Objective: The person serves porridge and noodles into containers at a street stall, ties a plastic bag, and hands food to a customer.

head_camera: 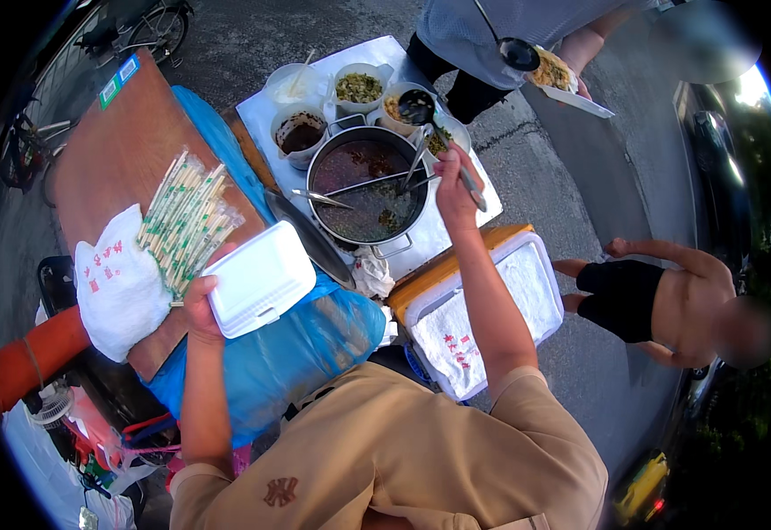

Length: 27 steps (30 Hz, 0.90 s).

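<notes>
My left hand (204, 308) holds a white foam clamshell box (263, 278), its lid side facing up, over the blue plastic sheet (292, 358). The handle of a black ladle (417, 107) is gripped in my right hand (455, 189); the bowl hangs over the tubs behind the pot. A divided metal pot (359, 147) of dark broth, with several metal utensil handles in it, stands on the metal table. Around its far side are tubs of chopped green pickles (359, 87), dark sauce (300, 136) and a pale food (290, 83).
Wrapped chopsticks (183, 225) and a white cloth (120, 285) lie on a brown board (103, 165) at left. A cloth-covered tub (485, 318) stands at right. Beyond the table, a person (491, 40) holds a food-filled box (554, 76) and a ladle (518, 54); another person (677, 301) is at right.
</notes>
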{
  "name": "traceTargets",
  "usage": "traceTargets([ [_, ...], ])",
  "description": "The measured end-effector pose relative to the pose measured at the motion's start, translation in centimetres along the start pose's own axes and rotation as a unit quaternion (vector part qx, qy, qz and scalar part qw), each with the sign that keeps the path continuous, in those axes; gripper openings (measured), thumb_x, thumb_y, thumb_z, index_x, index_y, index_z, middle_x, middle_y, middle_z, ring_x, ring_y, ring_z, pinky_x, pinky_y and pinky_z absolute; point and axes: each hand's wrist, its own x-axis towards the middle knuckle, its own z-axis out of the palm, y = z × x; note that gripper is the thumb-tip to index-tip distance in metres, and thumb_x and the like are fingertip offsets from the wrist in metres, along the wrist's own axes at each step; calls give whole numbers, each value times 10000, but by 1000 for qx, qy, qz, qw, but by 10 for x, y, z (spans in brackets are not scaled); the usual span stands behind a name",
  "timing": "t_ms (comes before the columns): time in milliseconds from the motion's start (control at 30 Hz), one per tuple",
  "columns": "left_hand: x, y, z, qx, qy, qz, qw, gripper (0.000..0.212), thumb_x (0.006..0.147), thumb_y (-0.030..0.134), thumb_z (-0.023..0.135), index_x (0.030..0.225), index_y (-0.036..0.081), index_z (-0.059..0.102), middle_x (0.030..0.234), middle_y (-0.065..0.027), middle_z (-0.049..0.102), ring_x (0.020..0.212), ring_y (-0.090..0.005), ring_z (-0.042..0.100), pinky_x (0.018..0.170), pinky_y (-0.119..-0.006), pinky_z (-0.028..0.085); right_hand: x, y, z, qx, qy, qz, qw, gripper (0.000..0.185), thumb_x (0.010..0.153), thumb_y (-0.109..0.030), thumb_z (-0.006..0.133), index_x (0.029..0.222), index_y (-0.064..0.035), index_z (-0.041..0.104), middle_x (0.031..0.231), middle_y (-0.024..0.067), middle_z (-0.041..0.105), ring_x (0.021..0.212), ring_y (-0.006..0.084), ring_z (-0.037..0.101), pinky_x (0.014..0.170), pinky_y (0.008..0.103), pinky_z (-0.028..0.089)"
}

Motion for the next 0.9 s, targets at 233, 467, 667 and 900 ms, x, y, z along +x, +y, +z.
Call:
traceTargets([
  [233,-20,12,-11,-32,8,22,999,669,791,208,634,1421,13,519,1393,-230,565,1279,-393,557,1097,-493,449,38,10,173,-174,-24,-173,969,298,992,-147,568,1242,15,590,999,230,652,892,405,651,786,458,534],
  [467,-40,16,-28,-47,6,45,998,672,805,210,619,1435,13,493,1401,-237,555,1286,-397,550,1097,-496,449,58,25,218,-284,-159,-185,927,218,898,-107,616,1070,17,565,1000,238,610,930,424,621,804,497,518],
  [667,-39,17,-33,-55,10,58,997,652,820,227,608,1428,19,501,1403,-229,556,1291,-385,549,1094,-484,452,59,9,205,-305,-227,-247,891,154,871,-106,618,976,6,604,902,225,629,856,412,634,771,502,521],
  [900,-25,22,-36,-52,-7,55,997,648,822,225,613,1426,15,508,1401,-225,561,1284,-384,553,1089,-485,456,62,22,189,-227,-201,-263,916,211,949,-129,560,1052,38,639,911,238,670,831,392,666,742,470,544],
])
